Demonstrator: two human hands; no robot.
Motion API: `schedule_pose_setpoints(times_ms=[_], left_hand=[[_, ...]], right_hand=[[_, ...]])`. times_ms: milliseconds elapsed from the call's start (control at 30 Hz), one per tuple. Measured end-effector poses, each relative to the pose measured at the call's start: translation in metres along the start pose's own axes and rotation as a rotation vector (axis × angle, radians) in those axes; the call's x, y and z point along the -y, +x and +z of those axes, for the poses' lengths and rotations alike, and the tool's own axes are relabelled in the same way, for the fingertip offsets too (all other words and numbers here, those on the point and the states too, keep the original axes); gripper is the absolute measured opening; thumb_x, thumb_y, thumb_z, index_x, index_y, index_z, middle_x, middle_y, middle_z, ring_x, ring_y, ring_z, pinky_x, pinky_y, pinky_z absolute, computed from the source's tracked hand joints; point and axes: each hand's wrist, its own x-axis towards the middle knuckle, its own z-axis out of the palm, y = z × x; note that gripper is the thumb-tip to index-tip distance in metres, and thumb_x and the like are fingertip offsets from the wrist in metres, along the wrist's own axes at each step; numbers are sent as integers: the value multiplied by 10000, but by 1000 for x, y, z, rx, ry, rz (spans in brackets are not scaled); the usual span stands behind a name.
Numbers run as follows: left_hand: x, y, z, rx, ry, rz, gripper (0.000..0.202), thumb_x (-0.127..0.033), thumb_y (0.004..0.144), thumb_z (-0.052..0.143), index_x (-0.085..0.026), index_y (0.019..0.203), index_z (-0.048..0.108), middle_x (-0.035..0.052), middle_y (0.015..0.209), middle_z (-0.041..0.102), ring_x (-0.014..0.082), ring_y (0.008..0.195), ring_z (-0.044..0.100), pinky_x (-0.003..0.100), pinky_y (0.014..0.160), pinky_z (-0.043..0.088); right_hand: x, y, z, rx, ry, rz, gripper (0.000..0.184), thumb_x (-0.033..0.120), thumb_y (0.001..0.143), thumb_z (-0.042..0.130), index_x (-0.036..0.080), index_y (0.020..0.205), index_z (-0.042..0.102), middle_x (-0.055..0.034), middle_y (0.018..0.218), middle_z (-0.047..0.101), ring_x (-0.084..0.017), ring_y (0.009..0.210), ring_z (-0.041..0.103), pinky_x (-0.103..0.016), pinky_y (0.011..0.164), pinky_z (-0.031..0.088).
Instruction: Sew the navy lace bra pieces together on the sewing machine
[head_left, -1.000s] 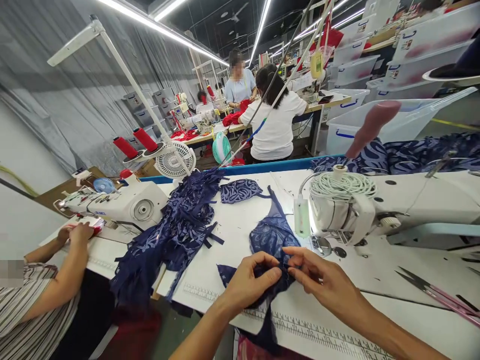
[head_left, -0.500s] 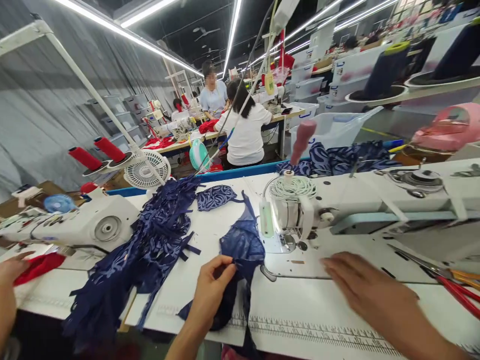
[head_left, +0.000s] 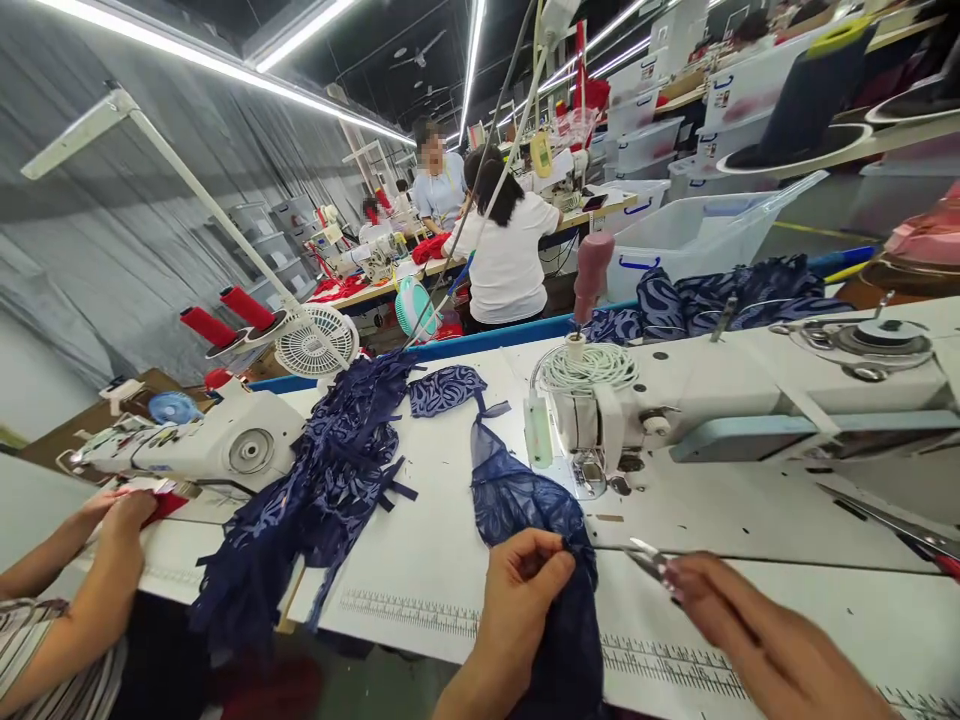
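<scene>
My left hand [head_left: 525,600] pinches the edge of a sheer navy garment piece [head_left: 517,495] between thumb and fingertips. The piece lies on the white table and hangs down below the hand. To the right, my right hand [head_left: 750,620] is wrapped round a pair of thread snips [head_left: 646,557], whose blades point at the cloth but are apart from it. The sewing machine head [head_left: 600,420] stands just behind, its needle area close to the garment. A patterned navy cup piece [head_left: 448,390] rests further back, beside a heap of navy pieces [head_left: 337,460].
A co-worker's hands [head_left: 124,510] hold red cloth at another sewing machine [head_left: 217,440] on the left. Scissors [head_left: 892,525] lie on the right. Patterned cloth [head_left: 720,300] is piled behind the machine. A printed ruler [head_left: 409,612] runs along the front edge.
My right hand, which lay on the table by the machine, now holds thread snips. My left hand and the garment have shifted right. The co-worker's hands have come together on the red cloth.
</scene>
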Motion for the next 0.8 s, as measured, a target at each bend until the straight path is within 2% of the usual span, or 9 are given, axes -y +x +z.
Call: schedule_pose_setpoints(times_ms=[33, 100, 167, 267, 400, 533, 667, 800], left_hand=[[0, -1, 0, -11, 11, 11, 510, -559, 583, 912, -143, 829, 750, -6, 719, 607, 109, 697, 495, 219, 668, 384], [-1, -3, -1, -30, 32, 37, 500, -562, 597, 902, -145, 835, 759, 3, 719, 625, 124, 698, 519, 236, 682, 411], [-1, -3, -2, -43, 49, 53, 492, -560, 606, 898, -147, 838, 767, 14, 739, 647, 135, 711, 540, 247, 699, 433], [1, -4, -4, -60, 69, 63, 484, -558, 623, 889, -148, 855, 777, 29, 777, 672, 147, 735, 563, 256, 717, 455], [3, -3, -5, -70, 85, 72, 473, -551, 648, 872, -151, 883, 782, 35, 796, 680, 155, 749, 571, 260, 720, 466], [8, -2, -4, -66, 140, 115, 357, -473, 732, 821, -160, 898, 775, 39, 833, 677, 161, 782, 579, 263, 743, 469], [12, -1, -2, -43, 250, 244, 178, -339, 831, 711, -171, 873, 752, 22, 825, 615, 145, 758, 560, 245, 694, 449], [15, 1, -1, -32, 363, 385, 106, -228, 874, 629, -176, 845, 716, 22, 809, 599, 145, 752, 559, 240, 675, 442]], right_hand=[[16, -2, 9, 98, 61, 23, 393, 628, 967, 430, 266, 955, 582, -3, 754, 661, -167, 682, 644, -220, 627, 511], [38, -2, 25, 213, 139, 52, 412, 636, 970, 404, 263, 836, 520, 28, 672, 584, -141, 596, 558, -211, 563, 463], [46, -1, 37, 214, 145, 83, 452, 658, 964, 368, 260, 773, 464, 43, 617, 519, -131, 540, 469, -219, 521, 417], [45, 5, 46, 186, 118, 118, 482, 700, 931, 345, 262, 753, 443, 47, 599, 496, -134, 522, 427, -236, 516, 392], [42, 9, 47, 179, 109, 158, 500, 738, 889, 345, 269, 737, 430, 44, 587, 483, -142, 519, 410, -250, 517, 379], [42, 8, 48, 192, 138, 192, 516, 756, 878, 344, 266, 736, 425, 48, 574, 445, -142, 521, 391, -253, 516, 358], [40, 7, 53, 186, 247, 216, 537, 756, 889, 361, 251, 707, 388, 51, 602, 365, -133, 551, 344, -251, 518, 321], [43, 6, 56, 231, 498, 237, 543, 723, 918, 399, 239, 680, 332, 56, 645, 258, -127, 592, 271, -250, 529, 283]])
